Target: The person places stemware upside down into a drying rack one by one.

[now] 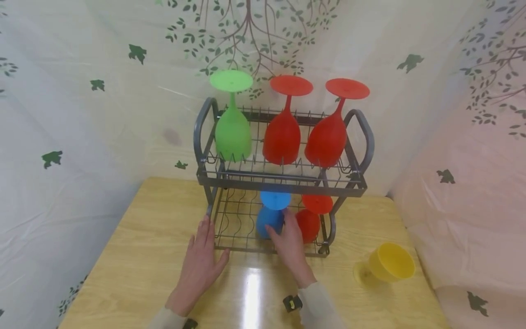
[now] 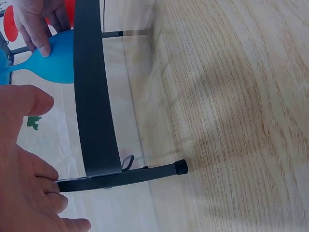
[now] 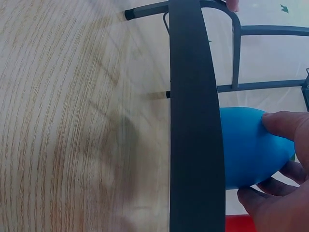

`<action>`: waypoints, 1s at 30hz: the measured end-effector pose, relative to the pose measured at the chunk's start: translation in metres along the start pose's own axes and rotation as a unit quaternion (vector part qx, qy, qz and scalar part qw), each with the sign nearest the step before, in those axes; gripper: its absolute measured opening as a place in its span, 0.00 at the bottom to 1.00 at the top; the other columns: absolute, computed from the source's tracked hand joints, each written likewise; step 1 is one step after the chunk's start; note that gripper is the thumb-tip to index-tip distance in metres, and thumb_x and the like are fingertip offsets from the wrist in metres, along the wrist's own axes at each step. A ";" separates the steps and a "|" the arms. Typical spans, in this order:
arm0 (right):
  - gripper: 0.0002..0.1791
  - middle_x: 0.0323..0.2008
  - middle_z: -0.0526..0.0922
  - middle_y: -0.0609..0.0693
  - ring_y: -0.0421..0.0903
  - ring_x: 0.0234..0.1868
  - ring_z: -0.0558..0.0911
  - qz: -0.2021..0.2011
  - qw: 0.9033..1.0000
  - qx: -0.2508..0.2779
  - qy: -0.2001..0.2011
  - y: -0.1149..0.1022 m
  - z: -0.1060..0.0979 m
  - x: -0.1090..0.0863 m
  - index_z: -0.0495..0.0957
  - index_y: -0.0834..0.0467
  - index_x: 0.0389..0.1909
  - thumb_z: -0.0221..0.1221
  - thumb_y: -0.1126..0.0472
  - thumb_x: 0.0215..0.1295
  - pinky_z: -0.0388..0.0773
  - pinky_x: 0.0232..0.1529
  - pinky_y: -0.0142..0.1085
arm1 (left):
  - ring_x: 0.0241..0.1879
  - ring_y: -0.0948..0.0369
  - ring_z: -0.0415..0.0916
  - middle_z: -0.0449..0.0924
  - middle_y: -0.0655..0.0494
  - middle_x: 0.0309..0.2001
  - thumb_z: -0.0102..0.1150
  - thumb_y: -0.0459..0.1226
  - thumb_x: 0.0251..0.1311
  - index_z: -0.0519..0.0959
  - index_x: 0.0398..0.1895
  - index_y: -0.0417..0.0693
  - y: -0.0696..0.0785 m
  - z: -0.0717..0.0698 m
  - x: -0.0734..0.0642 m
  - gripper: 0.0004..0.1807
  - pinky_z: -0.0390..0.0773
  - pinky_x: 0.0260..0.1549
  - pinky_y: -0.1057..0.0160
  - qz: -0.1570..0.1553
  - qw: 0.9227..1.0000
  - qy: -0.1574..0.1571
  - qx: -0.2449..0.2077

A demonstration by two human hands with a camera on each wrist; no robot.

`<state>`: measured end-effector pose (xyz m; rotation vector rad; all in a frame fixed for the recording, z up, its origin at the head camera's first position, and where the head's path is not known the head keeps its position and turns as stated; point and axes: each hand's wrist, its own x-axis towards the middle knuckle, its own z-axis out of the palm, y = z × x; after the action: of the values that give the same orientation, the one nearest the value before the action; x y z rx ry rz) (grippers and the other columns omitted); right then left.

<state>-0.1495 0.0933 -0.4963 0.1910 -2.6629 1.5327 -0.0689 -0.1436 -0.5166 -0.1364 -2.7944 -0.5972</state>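
Note:
An upside-down blue goblet stands on the lower tier of a dark two-tier dish rack. My right hand holds its bowl, thumb on one side and fingers on the other, also seen in the right wrist view, where the rack's front bar hides the rim. Right of it sits an upside-down red goblet, partly behind my hand. My left hand touches the rack's left side with fingers extended and thumb apart; in the left wrist view the fingertips meet the rack's side bar.
On the upper tier, a green goblet and two red goblets, one in the middle and one at right, stand upside down. A yellow goblet lies tilted on the wooden table at right. Leaf-patterned sheeting surrounds the table.

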 end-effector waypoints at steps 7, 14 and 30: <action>0.42 0.74 0.68 0.54 0.56 0.74 0.69 -0.017 1.000 0.007 0.009 0.000 -0.003 -0.006 0.62 0.55 0.77 0.71 0.62 0.64 0.70 0.69 0.58 | 0.77 0.36 0.50 0.45 0.31 0.80 0.65 0.47 0.64 0.57 0.74 0.22 0.000 0.000 0.000 0.48 0.59 0.69 0.30 0.006 1.000 0.011 0.001; 0.39 0.75 0.68 0.50 0.54 0.74 0.68 -0.044 0.998 0.032 0.023 -0.003 -0.015 -0.022 0.63 0.52 0.77 0.68 0.58 0.68 0.70 0.69 0.58 | 0.77 0.36 0.51 0.46 0.31 0.80 0.65 0.47 0.64 0.58 0.74 0.22 0.002 -0.001 0.001 0.47 0.59 0.69 0.30 0.005 1.000 0.010 0.004; 0.28 0.63 0.80 0.48 0.51 0.62 0.79 -0.039 0.992 0.033 0.116 -0.011 -0.066 -0.073 0.78 0.56 0.64 0.72 0.62 0.63 0.77 0.62 0.35 | 0.77 0.36 0.50 0.45 0.32 0.80 0.65 0.47 0.64 0.56 0.75 0.23 0.003 -0.002 0.002 0.48 0.57 0.70 0.29 -0.003 1.000 0.000 -0.007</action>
<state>-0.0759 0.1506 -0.4617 0.1110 -2.4018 1.5177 -0.0696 -0.1413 -0.5133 -0.1320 -2.7913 -0.6186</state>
